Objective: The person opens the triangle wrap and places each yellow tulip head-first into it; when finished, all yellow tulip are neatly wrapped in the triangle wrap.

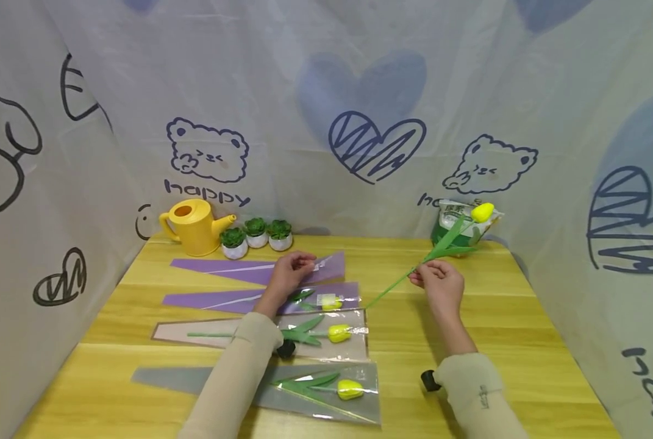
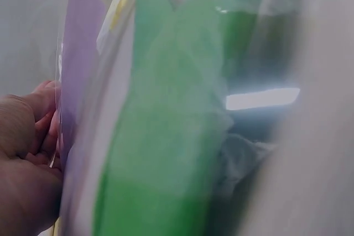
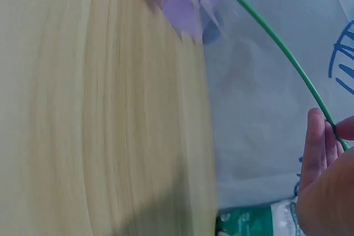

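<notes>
While the right hand (image 1: 440, 281) pinches the green stem of a yellow artificial tulip (image 1: 482, 212) held tilted above the wooden table (image 1: 524, 341), bloom up near the green-and-white bag (image 1: 448, 227), the left hand (image 1: 291, 268) grips the open end of the rear purple flower sleeve (image 1: 238, 268) lying flat on the table. A second purple sleeve (image 1: 222, 299) just in front holds a tulip. A beige sleeve (image 1: 194, 332) and a grey sleeve (image 1: 194, 381), nearer, each hold one too. Yellow watering can (image 1: 191, 224) and three small potted succulents (image 1: 256, 235) sit at the back.
</notes>
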A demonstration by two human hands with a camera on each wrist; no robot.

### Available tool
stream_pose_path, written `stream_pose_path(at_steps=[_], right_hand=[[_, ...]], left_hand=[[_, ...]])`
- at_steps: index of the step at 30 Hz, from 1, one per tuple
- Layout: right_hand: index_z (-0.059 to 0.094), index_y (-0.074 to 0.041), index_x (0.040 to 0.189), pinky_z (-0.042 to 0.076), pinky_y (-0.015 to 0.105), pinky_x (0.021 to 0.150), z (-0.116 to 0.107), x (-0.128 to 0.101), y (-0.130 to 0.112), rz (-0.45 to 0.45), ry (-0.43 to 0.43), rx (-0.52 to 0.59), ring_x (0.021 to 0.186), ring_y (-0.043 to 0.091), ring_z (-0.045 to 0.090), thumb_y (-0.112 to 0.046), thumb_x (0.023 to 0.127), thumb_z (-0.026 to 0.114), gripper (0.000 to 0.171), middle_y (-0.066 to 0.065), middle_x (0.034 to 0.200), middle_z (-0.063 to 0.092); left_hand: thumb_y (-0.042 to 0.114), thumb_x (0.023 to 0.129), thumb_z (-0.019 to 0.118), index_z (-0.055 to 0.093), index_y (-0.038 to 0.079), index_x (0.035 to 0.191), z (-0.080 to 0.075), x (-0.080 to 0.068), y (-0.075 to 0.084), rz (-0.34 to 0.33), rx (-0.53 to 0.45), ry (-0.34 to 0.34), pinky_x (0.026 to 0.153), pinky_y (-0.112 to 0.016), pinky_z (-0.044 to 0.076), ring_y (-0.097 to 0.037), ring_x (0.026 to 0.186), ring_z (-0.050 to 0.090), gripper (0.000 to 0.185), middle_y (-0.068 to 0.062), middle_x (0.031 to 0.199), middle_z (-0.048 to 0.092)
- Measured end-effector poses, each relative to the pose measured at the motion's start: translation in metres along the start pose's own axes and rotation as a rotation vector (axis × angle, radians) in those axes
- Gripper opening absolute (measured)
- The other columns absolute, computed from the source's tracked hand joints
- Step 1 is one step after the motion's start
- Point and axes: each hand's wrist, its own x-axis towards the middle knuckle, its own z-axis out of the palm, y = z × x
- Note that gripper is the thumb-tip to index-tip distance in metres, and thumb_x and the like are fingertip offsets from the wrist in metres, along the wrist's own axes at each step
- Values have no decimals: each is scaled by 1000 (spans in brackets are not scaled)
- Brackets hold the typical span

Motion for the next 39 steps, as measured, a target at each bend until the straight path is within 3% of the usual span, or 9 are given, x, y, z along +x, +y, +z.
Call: stream_pose_path(at_steps=[10,20,31,39], right_hand=[[62,3,88,62,25,67,16,10,8,-2,104,205,63,11,74,6,93,66,7,0,69,74],[62,6,93,62,25,69,35,12,13,14,116,231,67,11,76,5,94,68,7,0,69,75],[62,4,91,62,25,69,53,10,32,72,67,255,68,12,76,7,93,69,8,1,71,75],[65,6,99,63,31,77,65,4,39,125,-36,215,73,12,77,5,92,71,9,1,75,77]], left_hand=[[2,93,75,75,-3,111,5,-1,-1,45,58,-24,77,-20,50,-8,82,62,19,-19,99,74],[5,93,75,77,2,107,4,-1,-3,83,114,-56,78,-24,51,-10,82,63,14,-15,98,75],[7,94,75,78,3,105,4,-4,-1,77,112,-56,79,-23,50,-10,83,63,12,-14,101,77],[5,94,75,78,2,104,6,-5,2,74,95,-26,75,-22,50,-10,80,61,11,-14,96,76]])
